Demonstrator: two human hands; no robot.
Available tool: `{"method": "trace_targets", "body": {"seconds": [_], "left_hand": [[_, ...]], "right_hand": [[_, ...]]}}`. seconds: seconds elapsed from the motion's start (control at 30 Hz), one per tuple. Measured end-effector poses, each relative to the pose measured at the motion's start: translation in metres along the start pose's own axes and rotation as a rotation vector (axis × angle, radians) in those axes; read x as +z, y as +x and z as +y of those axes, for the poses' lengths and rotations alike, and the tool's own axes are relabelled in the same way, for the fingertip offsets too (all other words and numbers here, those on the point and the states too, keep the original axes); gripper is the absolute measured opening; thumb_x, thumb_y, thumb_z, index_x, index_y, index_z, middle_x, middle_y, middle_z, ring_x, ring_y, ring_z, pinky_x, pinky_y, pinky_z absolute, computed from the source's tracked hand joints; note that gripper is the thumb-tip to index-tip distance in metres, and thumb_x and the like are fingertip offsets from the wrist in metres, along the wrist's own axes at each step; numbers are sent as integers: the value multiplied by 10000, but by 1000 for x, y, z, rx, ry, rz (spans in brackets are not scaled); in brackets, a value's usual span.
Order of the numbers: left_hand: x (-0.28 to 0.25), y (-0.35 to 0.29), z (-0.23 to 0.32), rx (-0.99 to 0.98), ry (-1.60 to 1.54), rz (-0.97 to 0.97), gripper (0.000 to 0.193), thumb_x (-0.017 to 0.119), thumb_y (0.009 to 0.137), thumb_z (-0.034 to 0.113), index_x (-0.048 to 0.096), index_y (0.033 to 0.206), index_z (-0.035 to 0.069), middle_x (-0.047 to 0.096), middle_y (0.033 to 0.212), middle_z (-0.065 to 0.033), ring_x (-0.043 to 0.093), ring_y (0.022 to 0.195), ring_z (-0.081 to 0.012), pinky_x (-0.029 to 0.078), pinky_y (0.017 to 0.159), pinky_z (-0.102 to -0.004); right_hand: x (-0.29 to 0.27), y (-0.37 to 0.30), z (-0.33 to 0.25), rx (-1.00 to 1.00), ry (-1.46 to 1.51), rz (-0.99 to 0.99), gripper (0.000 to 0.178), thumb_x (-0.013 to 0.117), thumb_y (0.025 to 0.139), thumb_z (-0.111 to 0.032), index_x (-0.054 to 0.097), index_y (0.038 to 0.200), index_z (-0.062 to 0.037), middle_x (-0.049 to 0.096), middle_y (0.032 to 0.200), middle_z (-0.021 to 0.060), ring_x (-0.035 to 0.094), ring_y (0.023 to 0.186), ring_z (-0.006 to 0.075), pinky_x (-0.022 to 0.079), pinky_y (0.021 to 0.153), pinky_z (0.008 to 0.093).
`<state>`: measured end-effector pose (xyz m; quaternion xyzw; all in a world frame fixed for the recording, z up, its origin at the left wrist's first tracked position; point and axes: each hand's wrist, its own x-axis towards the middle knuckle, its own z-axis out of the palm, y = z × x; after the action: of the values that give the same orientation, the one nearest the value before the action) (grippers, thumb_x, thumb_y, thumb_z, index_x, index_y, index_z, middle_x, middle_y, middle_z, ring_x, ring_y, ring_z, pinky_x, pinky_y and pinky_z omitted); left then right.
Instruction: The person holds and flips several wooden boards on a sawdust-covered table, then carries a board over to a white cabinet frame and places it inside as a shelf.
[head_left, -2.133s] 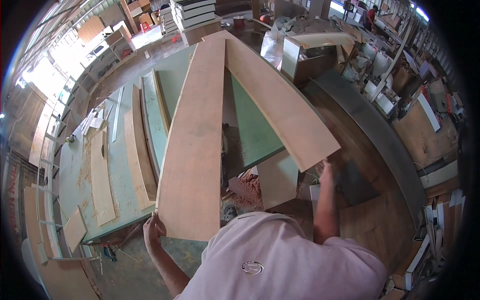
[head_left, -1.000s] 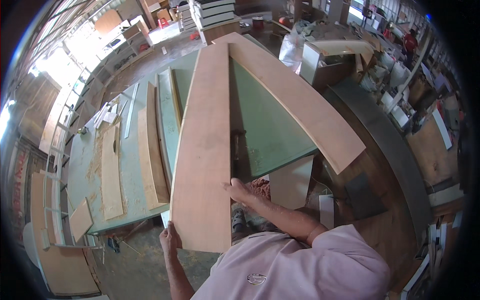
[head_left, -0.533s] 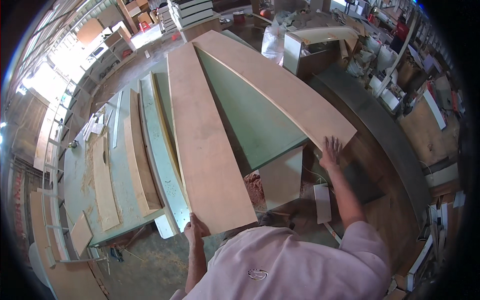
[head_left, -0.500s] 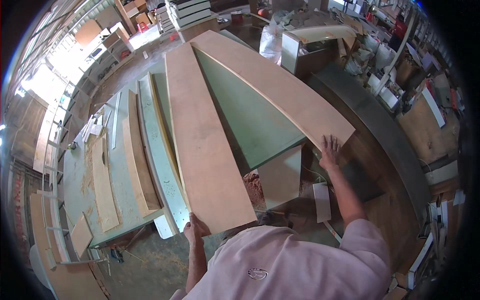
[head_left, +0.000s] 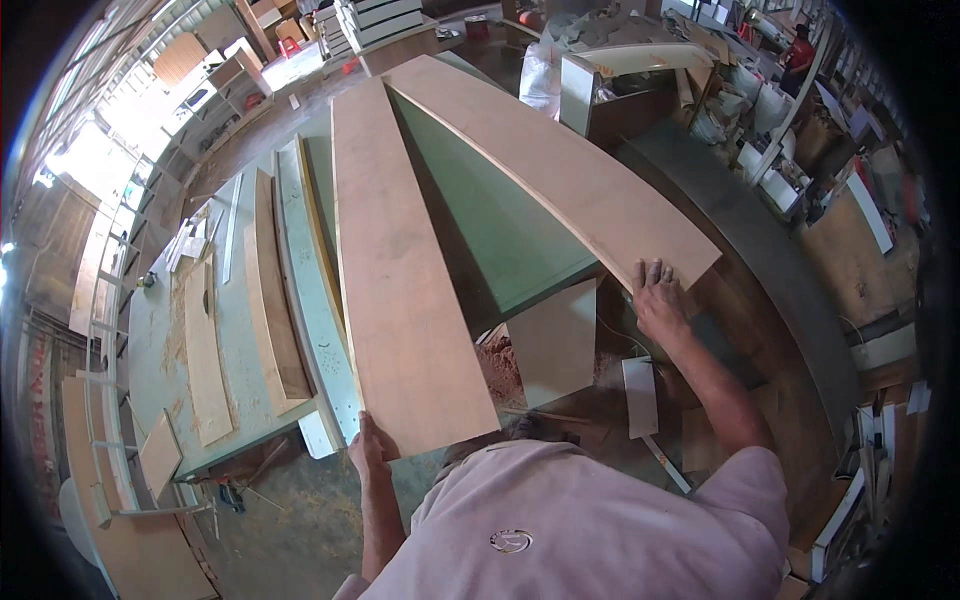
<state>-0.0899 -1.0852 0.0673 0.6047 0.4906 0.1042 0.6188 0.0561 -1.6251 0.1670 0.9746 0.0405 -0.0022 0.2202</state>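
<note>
Workshop: cluttered, glare along the left wall; a red stool (head_left: 289,47) and a person in red (head_left: 800,55) in the far background.
Table: green-topped table (head_left: 510,230), sawdust strewn over its left part.
Boards: left board (head_left: 400,270) and right board (head_left: 560,160), both long and reddish, lay across the table, close together at their far ends and fanned well apart at their near ends, which jutted past the table's edge toward the wearer.
Just changed: about a second earlier the right hand (head_left: 660,305) was on the left board's long edge; it had since gone to the right board's near end. The left board's near end had swung rightward, baring more of the pale strip (head_left: 325,320) beside it.
Meaning: one hand per board; judged from that, the pair was being handled together.
Left hand (head_left: 370,445): fingers closed around the left board's near left corner.
Right hand, fingers: slightly spread, bent over the right board's end from above; thumb hidden, so could not tell whether it gripped or only rested.
Count, long reddish boards: two.
Count, slimmer lengths left of them: four; the pale strip, a raised-edge wooden piece (head_left: 275,300), a light plank (head_left: 205,360), a thin white strip (head_left: 232,230).
Count, small panel (head_left: 160,455) at the table's near left corner: one, tilted.
</note>
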Motion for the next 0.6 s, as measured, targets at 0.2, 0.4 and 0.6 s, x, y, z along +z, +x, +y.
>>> {"method": "trace_targets", "body": {"seconds": [0.2,0.4,0.6], "left_hand": [[60,-25,32,30,-114,-101,512,709,867,500,670,865,-10,638,786,-44,578,716,-127,468,608,-305],[83,19,21,76,18,-215,515,648,908,511,625,761,18,616,723,-61,586,676,-140,472,605,-324],[114,21,-7,151,388,-380,562,576,932,528,663,876,-25,642,732,-84,607,638,-158,479,554,-335]], "right_hand": [[-46,-55,-16,-50,14,-128,763,660,790,-159,331,1421,117,433,1376,376,539,1193,486,470,957,522],[-53,-133,55,197,788,-286,659,625,791,-186,431,1362,81,560,1239,321,567,1155,419,468,951,454],[-27,-180,83,209,1358,-256,527,673,724,-164,576,1194,56,679,1035,181,638,965,236,484,859,357]]}}
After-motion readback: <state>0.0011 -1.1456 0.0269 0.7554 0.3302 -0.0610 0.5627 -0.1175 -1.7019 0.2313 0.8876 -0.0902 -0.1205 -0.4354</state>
